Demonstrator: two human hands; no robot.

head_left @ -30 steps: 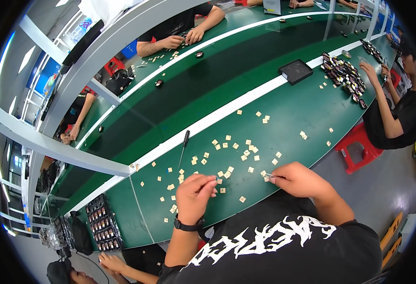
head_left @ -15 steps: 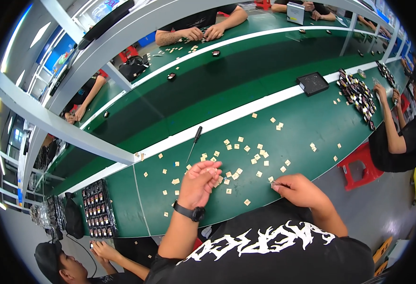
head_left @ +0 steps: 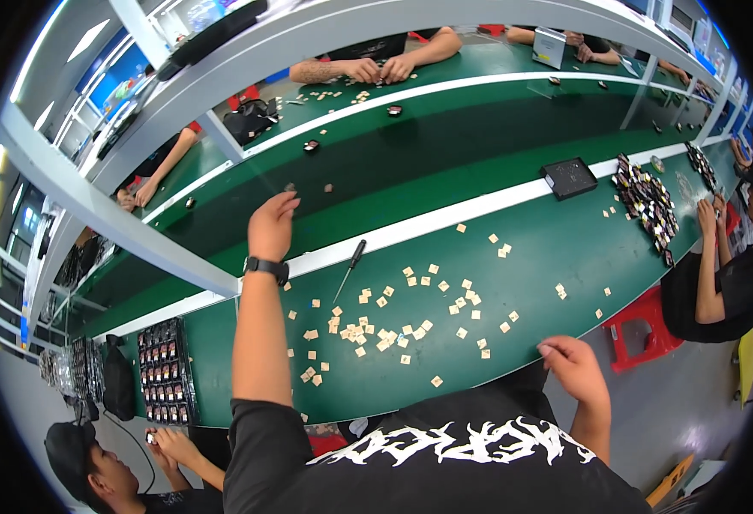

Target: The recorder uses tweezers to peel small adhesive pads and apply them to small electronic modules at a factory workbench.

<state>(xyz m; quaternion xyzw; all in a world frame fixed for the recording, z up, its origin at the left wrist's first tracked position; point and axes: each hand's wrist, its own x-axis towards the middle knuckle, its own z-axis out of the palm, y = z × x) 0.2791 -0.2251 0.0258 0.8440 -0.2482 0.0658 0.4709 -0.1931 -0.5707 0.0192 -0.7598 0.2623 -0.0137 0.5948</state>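
My left hand point(head_left: 272, 227) is stretched out over the white rail at the belt's near side, its fingers extended. Just past its fingertips is a small, blurred greyish piece point(head_left: 290, 187), apart from the hand; a small tan square point(head_left: 328, 188) shows to its right. My right hand point(head_left: 575, 368) is at the front edge of the green table point(head_left: 513, 283), thumb and fingers curled together; what they hold, if anything, cannot be made out. Many small tan squares point(head_left: 355, 331) lie scattered between my arms. A black-handled screwdriver point(head_left: 356, 255) leans against the rail.
A black tray point(head_left: 568, 178) sits on the rail at right, near a heap of small dark parts point(head_left: 645, 199). At left is a tray of dark parts in rows point(head_left: 164, 368). Co-workers sit on both sides and across the belt point(head_left: 445, 163). A grey post point(head_left: 145, 240) slants down at left.
My left hand has moved from above the tan squares, far and left, over the belt. My right hand has drawn back rightward to the table edge; the thin metal tool in it no longer shows.
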